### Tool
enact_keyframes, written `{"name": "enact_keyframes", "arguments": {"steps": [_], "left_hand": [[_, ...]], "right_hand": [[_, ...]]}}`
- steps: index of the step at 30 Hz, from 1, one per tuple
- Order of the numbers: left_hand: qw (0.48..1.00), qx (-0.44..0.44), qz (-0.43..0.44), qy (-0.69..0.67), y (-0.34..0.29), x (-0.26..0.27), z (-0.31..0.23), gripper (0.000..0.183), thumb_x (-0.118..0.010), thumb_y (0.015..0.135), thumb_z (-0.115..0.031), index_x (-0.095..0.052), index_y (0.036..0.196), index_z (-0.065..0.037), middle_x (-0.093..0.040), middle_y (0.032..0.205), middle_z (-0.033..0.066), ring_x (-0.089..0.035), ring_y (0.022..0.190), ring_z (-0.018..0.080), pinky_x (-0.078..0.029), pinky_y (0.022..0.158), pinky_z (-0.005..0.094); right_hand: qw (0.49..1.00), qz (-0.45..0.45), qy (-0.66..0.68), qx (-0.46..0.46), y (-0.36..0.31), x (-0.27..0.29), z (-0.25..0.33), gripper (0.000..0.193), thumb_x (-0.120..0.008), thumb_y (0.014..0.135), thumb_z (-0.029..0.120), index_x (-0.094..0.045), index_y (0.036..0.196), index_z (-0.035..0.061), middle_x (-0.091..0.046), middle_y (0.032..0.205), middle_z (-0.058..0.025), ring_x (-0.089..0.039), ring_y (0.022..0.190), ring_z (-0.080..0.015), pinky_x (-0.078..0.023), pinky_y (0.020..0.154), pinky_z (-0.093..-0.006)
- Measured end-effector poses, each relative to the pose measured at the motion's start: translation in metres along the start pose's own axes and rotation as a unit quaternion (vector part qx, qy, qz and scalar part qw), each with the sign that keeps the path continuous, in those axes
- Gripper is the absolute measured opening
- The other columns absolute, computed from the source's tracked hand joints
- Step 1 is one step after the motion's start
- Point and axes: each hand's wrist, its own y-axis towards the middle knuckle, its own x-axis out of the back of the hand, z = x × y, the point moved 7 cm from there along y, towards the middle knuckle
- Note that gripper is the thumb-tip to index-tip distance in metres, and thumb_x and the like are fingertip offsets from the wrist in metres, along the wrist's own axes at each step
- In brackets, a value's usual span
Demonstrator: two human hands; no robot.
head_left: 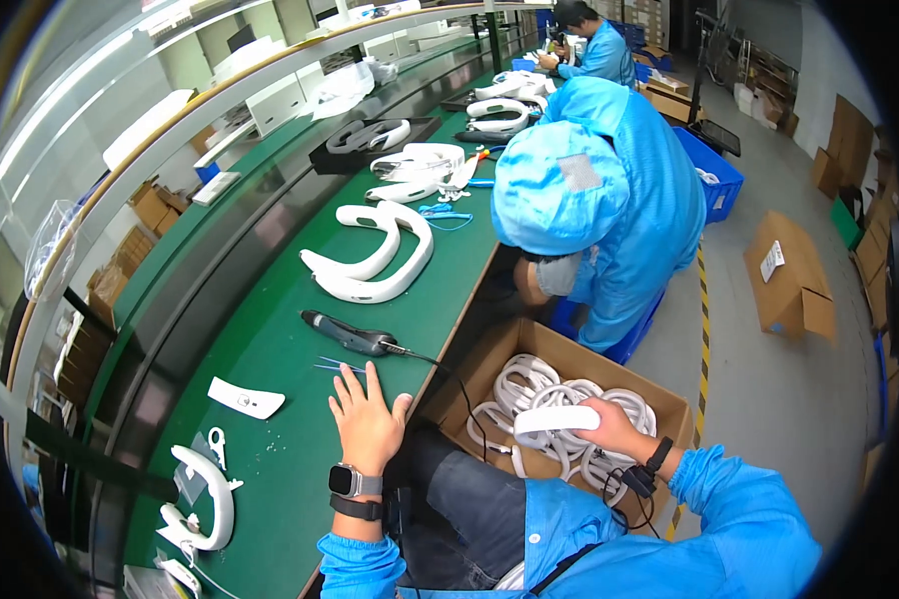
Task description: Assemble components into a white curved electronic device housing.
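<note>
Blue sleeves (754,509) lie nearest my view. I see the left hand (370,429) open, fingers spread, at the edge of the table (295,489), near a corded tool (355,336); the right hand (617,429) grips a curved white piece (547,420) above a cardboard box (589,366) of white coils (531,379).

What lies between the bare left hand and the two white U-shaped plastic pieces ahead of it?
In the head view: a dark grey corded power tool and, nearer the left hand, a thin blue tool.
</note>
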Motion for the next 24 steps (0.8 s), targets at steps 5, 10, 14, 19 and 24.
{"name": "enact_keyframes", "arguments": {"steps": [5, 10, 14, 19, 24], "left_hand": [[0.974, -0.053, -0.144, -0.169, 0.003, 0.029, -0.003, 0.059, -0.061, 0.092, -0.024, -0.042, 0.144, -0.004, -0.03, 0.152, 0.0282, -0.031, 0.14, 0.0452, -0.027, 0.115, 0.0511], [0.881, -0.099, -0.168, -0.431, -0.078, 0.042, -0.039, 0.043, -0.054, 0.089, -0.003, -0.052, 0.131, 0.003, -0.054, 0.136, 0.0176, -0.053, 0.126, 0.0304, -0.042, 0.103, 0.0399], [0.815, -0.012, -0.233, -0.531, -0.148, -0.001, -0.049, 0.013, -0.06, 0.082, 0.0, -0.057, 0.095, -0.001, -0.057, 0.098, 0.0145, -0.058, 0.095, 0.0251, -0.048, 0.086, 0.0361], [0.445, 0.156, -0.014, -0.882, -0.183, -0.061, -0.084, 0.046, -0.054, 0.099, -0.03, -0.048, 0.136, -0.004, -0.059, 0.124, 0.009, -0.058, 0.112, 0.0212, -0.047, 0.093, 0.0346], [0.503, 0.205, 0.049, -0.838, -0.189, -0.094, -0.077, 0.036, -0.054, 0.101, -0.023, -0.052, 0.131, -0.004, -0.066, 0.114, 0.0064, -0.064, 0.103, 0.0172, -0.049, 0.092, 0.032]], "right_hand": [[0.996, -0.051, -0.024, 0.075, -0.017, 0.015, 0.034, 0.037, -0.082, 0.072, 0.014, -0.066, 0.103, 0.0046, -0.071, 0.094, -0.0127, -0.072, 0.086, -0.0254, -0.056, 0.075, -0.0341], [0.985, -0.071, 0.041, 0.149, -0.02, 0.024, 0.099, 0.038, -0.083, 0.067, 0.007, -0.065, 0.101, 0.0035, -0.071, 0.091, -0.0109, -0.071, 0.085, -0.0241, -0.055, 0.074, -0.0324], [0.978, -0.054, 0.114, 0.167, -0.019, 0.013, 0.124, 0.041, -0.084, 0.066, 0.006, -0.061, 0.101, 0.0026, -0.068, 0.088, -0.0104, -0.071, 0.086, -0.024, -0.055, 0.075, -0.0327], [0.947, -0.007, 0.084, 0.309, -0.045, -0.034, 0.127, 0.044, -0.086, 0.063, 0.007, -0.06, 0.099, 0.0036, -0.067, 0.09, -0.0118, -0.069, 0.092, -0.0321, -0.055, 0.082, -0.0409], [0.96, 0.147, -0.043, 0.233, -0.053, -0.084, 0.109, 0.044, -0.084, 0.067, 0.016, -0.062, 0.103, 0.002, -0.066, 0.097, -0.0149, -0.063, 0.097, -0.0353, -0.051, 0.092, -0.0413]]}}
